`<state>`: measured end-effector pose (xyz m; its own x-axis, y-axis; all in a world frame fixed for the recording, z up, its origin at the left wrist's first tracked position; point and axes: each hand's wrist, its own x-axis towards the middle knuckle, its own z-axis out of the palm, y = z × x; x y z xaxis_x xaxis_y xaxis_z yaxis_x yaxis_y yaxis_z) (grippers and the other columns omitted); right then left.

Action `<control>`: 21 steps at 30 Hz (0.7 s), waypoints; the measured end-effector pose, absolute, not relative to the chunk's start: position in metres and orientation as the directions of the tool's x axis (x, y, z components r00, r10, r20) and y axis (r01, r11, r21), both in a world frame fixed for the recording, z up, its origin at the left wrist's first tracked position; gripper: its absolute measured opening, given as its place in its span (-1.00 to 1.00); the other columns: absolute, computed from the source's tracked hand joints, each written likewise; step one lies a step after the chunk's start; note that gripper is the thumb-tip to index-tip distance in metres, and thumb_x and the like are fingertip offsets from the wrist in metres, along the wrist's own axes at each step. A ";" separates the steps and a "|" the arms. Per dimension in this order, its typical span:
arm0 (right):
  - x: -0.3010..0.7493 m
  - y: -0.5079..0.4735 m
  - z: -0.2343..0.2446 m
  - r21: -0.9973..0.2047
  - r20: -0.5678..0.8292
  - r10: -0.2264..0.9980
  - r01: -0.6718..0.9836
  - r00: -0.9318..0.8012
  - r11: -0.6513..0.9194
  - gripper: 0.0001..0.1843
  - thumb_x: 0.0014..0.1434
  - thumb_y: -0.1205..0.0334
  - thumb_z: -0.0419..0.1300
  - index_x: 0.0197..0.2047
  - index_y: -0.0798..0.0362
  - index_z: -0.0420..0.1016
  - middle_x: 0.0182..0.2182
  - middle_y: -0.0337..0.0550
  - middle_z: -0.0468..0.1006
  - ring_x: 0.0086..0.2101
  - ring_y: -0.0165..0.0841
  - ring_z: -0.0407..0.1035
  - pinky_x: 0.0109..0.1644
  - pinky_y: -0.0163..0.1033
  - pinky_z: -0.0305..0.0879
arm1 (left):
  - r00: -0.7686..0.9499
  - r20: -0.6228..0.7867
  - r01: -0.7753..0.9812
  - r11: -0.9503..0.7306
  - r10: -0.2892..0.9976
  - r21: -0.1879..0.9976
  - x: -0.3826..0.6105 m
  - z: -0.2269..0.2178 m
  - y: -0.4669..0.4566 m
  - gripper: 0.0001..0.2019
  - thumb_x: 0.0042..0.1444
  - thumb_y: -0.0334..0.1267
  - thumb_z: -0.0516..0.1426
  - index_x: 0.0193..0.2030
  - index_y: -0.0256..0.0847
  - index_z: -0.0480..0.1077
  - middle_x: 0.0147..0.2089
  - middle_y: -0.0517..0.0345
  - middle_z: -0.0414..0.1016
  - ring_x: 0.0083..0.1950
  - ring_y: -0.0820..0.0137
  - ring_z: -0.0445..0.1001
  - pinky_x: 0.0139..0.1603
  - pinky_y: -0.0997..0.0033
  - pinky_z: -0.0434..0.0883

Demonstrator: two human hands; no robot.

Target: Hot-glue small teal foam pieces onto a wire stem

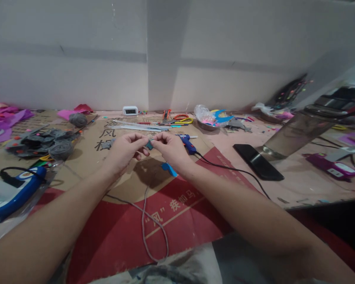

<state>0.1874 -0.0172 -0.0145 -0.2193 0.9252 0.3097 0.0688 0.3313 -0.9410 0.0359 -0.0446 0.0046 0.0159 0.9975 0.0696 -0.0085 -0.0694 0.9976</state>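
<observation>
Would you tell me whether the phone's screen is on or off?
Off: the phone lies face up, its screen black and unlit.

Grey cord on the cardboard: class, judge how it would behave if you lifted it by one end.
The grey cord would probably hang limp: it lies in loose curves and a loop on the cardboard. It looks thin, so likely light. Pushed, it would probably bunch rather than roll.

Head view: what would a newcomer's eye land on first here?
At centre, the left hand and right hand pinch a small teal piece. A grey cord loops across the red-and-tan cardboard below them. A blue glue gun lies beyond the right hand, a black phone further right.
</observation>
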 end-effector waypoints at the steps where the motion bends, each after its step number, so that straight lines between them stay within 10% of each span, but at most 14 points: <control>1: 0.187 -0.018 -0.014 -0.937 0.315 0.923 0.081 -0.221 0.339 -0.82 0.02 0.13 0.21 -0.43 0.07 0.39 -0.55 -0.35 0.30 -0.53 -0.50 0.11 -0.44 -0.33 0.01 | 0.014 0.088 0.010 -0.089 0.996 0.996 0.036 0.004 -0.044 -0.80 -0.01 -0.18 0.28 -0.38 -0.27 0.43 -0.53 0.17 0.46 -0.52 0.50 0.45 -0.60 0.61 0.24; 21: 0.186 -0.022 -0.017 -0.961 0.259 0.942 0.042 -0.214 0.274 -0.81 0.06 0.10 0.21 -0.41 0.03 0.37 -0.59 -0.37 0.27 -0.57 -0.49 0.08 -0.46 -0.33 0.04 | 0.036 0.058 -0.091 -0.055 0.998 0.994 0.036 0.000 -0.044 -0.80 -0.05 -0.19 0.33 -0.41 -0.29 0.47 -0.55 0.14 0.47 -0.53 0.51 0.42 -0.56 0.57 0.25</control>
<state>0.1860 -0.0215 -0.0166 -0.2137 0.9419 0.2590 0.0422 0.2738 -0.9609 0.0362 -0.0438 0.0003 0.0359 0.9976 0.0584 -0.0909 -0.0550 0.9943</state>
